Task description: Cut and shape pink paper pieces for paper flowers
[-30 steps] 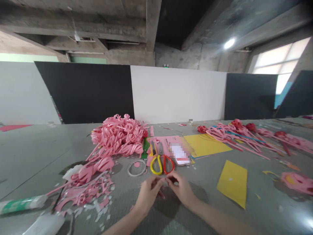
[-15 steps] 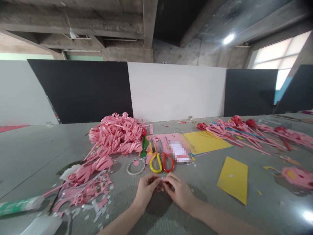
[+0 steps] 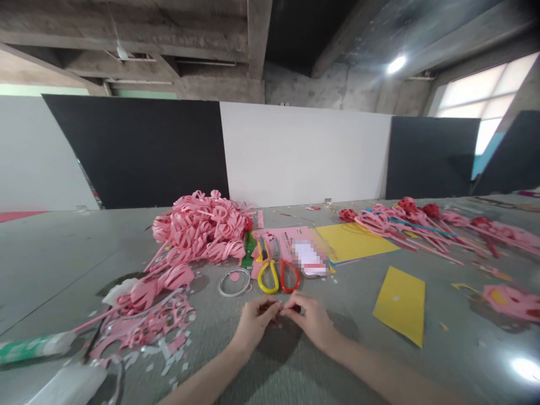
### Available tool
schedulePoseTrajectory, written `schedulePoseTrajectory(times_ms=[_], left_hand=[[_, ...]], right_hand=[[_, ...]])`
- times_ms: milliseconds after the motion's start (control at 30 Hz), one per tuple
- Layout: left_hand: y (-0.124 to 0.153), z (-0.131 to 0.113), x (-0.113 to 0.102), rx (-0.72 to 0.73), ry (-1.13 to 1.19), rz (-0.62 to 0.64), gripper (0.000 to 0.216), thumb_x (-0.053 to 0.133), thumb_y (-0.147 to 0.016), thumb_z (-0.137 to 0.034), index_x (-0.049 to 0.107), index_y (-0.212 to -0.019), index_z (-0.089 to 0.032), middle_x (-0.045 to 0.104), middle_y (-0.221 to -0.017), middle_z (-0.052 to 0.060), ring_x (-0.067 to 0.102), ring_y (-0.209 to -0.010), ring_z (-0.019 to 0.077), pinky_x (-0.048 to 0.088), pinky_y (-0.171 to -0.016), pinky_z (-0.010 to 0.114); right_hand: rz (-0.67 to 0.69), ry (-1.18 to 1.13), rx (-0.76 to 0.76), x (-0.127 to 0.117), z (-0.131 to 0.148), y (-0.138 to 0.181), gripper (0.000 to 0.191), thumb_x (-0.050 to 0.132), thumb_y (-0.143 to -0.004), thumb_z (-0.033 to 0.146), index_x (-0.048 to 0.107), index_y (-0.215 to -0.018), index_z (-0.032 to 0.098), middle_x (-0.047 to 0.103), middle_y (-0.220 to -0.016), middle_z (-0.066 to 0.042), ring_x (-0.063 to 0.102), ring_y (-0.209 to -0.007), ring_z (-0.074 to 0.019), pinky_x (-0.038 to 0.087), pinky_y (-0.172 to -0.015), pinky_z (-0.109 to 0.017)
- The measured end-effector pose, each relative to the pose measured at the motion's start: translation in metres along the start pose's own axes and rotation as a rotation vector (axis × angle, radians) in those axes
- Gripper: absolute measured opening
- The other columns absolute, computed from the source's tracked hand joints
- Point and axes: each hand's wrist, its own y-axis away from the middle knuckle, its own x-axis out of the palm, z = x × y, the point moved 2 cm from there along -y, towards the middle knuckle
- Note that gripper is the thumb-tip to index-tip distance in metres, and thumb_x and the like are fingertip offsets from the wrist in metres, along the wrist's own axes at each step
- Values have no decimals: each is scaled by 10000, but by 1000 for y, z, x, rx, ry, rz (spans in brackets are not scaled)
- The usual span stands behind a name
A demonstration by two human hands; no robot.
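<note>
My left hand [image 3: 257, 322] and my right hand [image 3: 310, 320] meet fingertip to fingertip low in the middle of the head view, above the grey surface. Each has thumb and fingers pinched together. Whatever lies between them is too small and too covered to name. Just beyond the fingers are yellow-handled scissors or snips [image 3: 268, 277] and a red-handled pair [image 3: 289, 275], side by side, handles toward me. A white ring-shaped coil [image 3: 234, 293] lies to the left of them. A phone [image 3: 310, 257] with a blurred screen rests to their right, on a pink printed sheet [image 3: 278, 235].
A heap of looped pink strips [image 3: 202, 228] stands at left, with pink offcuts [image 3: 145, 326] nearer me. A green-and-white tube [image 3: 37, 347] lies far left. Yellow sheets [image 3: 400, 306] and pink strip flowers [image 3: 405, 222] are at right. Upright panels [image 3: 304, 157] close off the back.
A small white bit that showed between the fingertips is now hidden. Both hands stay pinched together in nearly the same place. The view has shifted slightly.
</note>
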Motion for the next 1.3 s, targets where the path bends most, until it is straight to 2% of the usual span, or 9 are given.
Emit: schedulePoseTrajectory(times_ms=[233, 367, 633, 833, 1067, 1300], left_hand=[[1, 1, 1, -4, 12, 10, 214, 567, -686, -332, 601, -752, -131, 584, -627, 2, 518, -503, 104, 372, -504, 209], [0, 2, 1, -3, 14, 21, 193, 582, -669, -313, 608, -724, -130, 568, -605, -5, 505, -498, 103, 369, -500, 211], [0, -1, 2, -17, 18, 41, 215, 555, -693, -348, 581, -706, -135, 544, -595, -20, 486, -504, 95, 354, -496, 203], [-2, 4, 0, 15, -40, 19, 266, 492, -737, -388, 513, -646, -139, 449, -484, -47, 422, -449, 84, 319, -468, 197], [-4, 12, -1, 43, -75, -59, 286, 440, -760, -420, 464, -648, -157, 399, -439, -67, 367, -404, 80, 279, -430, 195], [-3, 8, 0, 28, -84, -48, 304, 432, -758, -444, 463, -653, -160, 405, -419, -70, 360, -384, 76, 255, -418, 190]], right_hand=[[-34, -163, 117, -4, -11, -6, 178, 527, -770, 303, 579, -673, 163, 557, -633, 11, 514, -619, -109, 383, -591, -205], [-42, -217, 94, -4, -12, -8, 169, 541, -756, 288, 560, -648, 159, 538, -668, 12, 515, -653, -107, 384, -607, -203], [10, -316, 198, 1, -17, -7, 171, 516, -768, 316, 555, -718, 158, 571, -633, 7, 524, -589, -107, 409, -578, -213], [33, -359, 222, 4, -18, -6, 176, 540, -752, 335, 555, -717, 163, 575, -633, 6, 517, -559, -104, 416, -557, -220], [62, -478, 232, 6, -18, -6, 226, 619, -693, 328, 533, -834, 174, 605, -791, -14, 565, -741, -123, 433, -670, -229], [72, -448, 256, 6, -21, -6, 263, 605, -709, 320, 490, -898, 178, 627, -743, -11, 575, -692, -124, 421, -644, -236]])
